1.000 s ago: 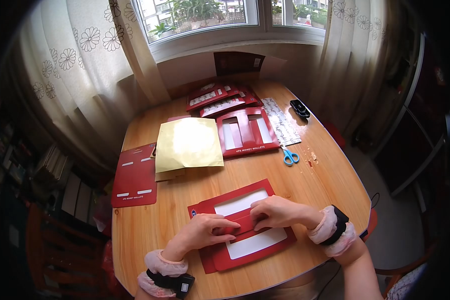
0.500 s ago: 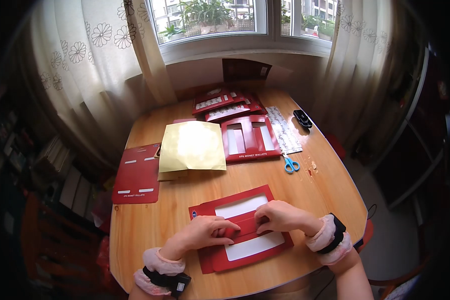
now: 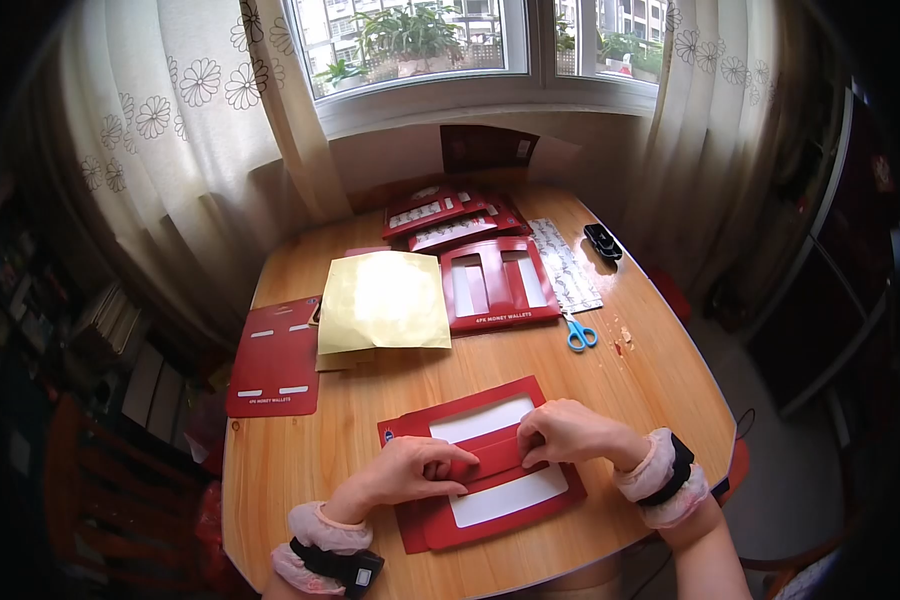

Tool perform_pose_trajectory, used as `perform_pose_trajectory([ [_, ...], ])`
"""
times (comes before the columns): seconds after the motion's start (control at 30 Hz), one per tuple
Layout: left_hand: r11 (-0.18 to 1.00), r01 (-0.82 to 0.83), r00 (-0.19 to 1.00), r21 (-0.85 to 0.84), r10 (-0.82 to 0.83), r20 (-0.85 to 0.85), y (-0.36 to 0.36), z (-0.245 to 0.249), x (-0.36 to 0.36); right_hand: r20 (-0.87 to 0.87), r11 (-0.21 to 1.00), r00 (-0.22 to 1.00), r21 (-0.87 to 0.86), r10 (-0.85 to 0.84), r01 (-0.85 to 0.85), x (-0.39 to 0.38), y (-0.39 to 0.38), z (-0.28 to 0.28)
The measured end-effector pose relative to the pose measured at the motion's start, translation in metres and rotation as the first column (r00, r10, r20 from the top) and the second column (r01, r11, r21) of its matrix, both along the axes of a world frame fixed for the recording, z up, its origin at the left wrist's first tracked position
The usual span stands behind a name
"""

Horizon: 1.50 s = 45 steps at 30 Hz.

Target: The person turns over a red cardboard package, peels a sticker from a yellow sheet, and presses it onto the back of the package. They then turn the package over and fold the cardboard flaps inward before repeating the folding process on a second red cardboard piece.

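A red cardboard money-wallet package [image 3: 525, 515] with two window openings lies at the table's near side, white showing through the windows. My left hand [image 3: 410, 468] is on its left half, thumb and forefinger curled at the two sides of the red middle strip [image 3: 495, 458]. Fingers bent in a pinch, my right hand [image 3: 570, 435] holds the strip's right end. Between the hands the strip looks slightly raised. What lies under the fingertips is hidden.
Yellow sheets [image 3: 385, 315] cover part of the table's middle. Beside them lie a flat red card [image 3: 275, 360], a windowed red package [image 3: 500, 312] and blue-handled scissors [image 3: 581, 336]. Farther back are stacked red packages [image 3: 450, 228], a patterned strip [image 3: 566, 265] and a black object [image 3: 602, 242].
The view has shifted slightly. My right hand has moved a little right along the strip, and the strip between the hands now shows a wider, lighter red face.
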State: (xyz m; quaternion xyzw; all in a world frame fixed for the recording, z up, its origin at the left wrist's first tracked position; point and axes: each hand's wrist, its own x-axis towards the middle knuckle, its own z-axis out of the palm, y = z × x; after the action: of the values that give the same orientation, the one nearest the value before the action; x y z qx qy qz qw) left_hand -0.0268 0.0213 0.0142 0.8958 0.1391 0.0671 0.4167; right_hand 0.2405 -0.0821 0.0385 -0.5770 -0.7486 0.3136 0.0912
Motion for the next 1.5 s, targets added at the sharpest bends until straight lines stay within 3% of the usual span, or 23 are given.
perform_pose_trajectory([
  [0.17,0.999,-0.002,0.998,-0.036,0.005,0.064,0.000,-0.002,-0.002,-0.031,1.000,1.000,0.021,-0.002,0.003,-0.010,0.001,-0.006],
  [0.23,0.997,0.000,0.997,-0.072,0.006,0.072,0.002,-0.003,-0.001,-0.075,0.992,0.996,0.120,0.057,-0.048,-0.017,0.001,-0.014],
  [0.33,0.983,-0.158,0.941,-0.091,0.178,0.288,0.003,-0.008,-0.001,-0.155,0.962,0.980,0.260,0.126,-0.083,-0.024,0.001,-0.025],
  [0.37,0.948,-0.274,0.910,-0.161,0.310,0.277,0.004,-0.007,-0.002,-0.156,0.962,0.980,0.260,0.125,-0.082,-0.025,0.000,-0.026],
  [0.4,0.914,-0.389,0.836,-0.116,0.404,0.372,0.007,-0.011,-0.002,-0.166,0.956,0.976,0.281,0.139,-0.088,-0.025,0.000,-0.026],
  [0.43,0.862,-0.499,0.746,-0.082,0.476,0.466,0.013,-0.017,-0.002,-0.178,0.949,0.973,0.302,0.150,-0.092,-0.026,-0.001,-0.027],
  [0.5,0.730,-0.662,0.571,-0.169,0.637,0.518,0.024,-0.024,-0.005,-0.169,0.935,0.972,0.340,0.166,-0.101,-0.026,-0.001,-0.027],
  [0.63,0.627,-0.753,0.453,-0.199,0.714,0.535,0.032,-0.025,-0.010,-0.157,0.893,0.968,0.436,0.194,-0.109,-0.027,-0.004,-0.017],
  [0.77,0.656,-0.689,0.481,-0.307,0.731,0.484,0.031,-0.027,-0.010,-0.068,0.849,0.980,0.513,0.187,-0.127,-0.029,-0.007,-0.013],
  [0.83,0.673,-0.684,0.491,-0.282,0.711,0.504,0.033,-0.028,-0.011,0.070,0.830,0.979,0.521,0.191,-0.199,-0.029,-0.006,-0.013],
  [0.97,0.654,-0.690,0.447,-0.308,0.721,0.529,0.035,-0.032,-0.011,0.097,0.849,0.983,0.496,0.154,-0.181,-0.028,-0.007,-0.007],
  [1.1,0.597,-0.701,0.336,-0.391,0.759,0.558,0.034,-0.028,-0.011,0.070,0.783,0.998,0.621,0.000,-0.043,-0.014,-0.003,-0.006],
  [1.17,0.586,-0.690,0.305,-0.426,0.768,0.563,0.035,-0.028,-0.011,0.006,0.715,0.987,0.690,-0.163,0.114,-0.011,-0.001,-0.002],
  [1.23,0.575,-0.675,0.274,-0.462,0.777,0.566,0.037,-0.030,-0.012,-0.088,0.695,0.971,0.685,-0.223,0.221,-0.008,-0.003,0.010],
  [1.33,0.624,-0.575,0.307,-0.529,0.764,0.567,0.041,-0.034,-0.015,-0.173,0.654,0.946,0.688,-0.274,0.315,-0.004,-0.001,0.012],
  [1.4,0.653,-0.378,0.446,-0.656,0.750,0.489,0.038,-0.031,-0.017,-0.396,0.583,0.849,0.618,-0.349,0.528,-0.004,0.002,0.006],
  [1.43,0.654,-0.379,0.446,-0.655,0.749,0.490,0.034,-0.028,-0.016,-0.397,0.582,0.849,0.619,-0.348,0.528,-0.004,0.003,0.005],
  [1.5,0.705,-0.211,0.610,-0.677,0.636,0.472,0.025,-0.022,-0.012,-0.406,0.599,0.815,0.552,-0.413,0.579,-0.004,0.003,0.005],
])
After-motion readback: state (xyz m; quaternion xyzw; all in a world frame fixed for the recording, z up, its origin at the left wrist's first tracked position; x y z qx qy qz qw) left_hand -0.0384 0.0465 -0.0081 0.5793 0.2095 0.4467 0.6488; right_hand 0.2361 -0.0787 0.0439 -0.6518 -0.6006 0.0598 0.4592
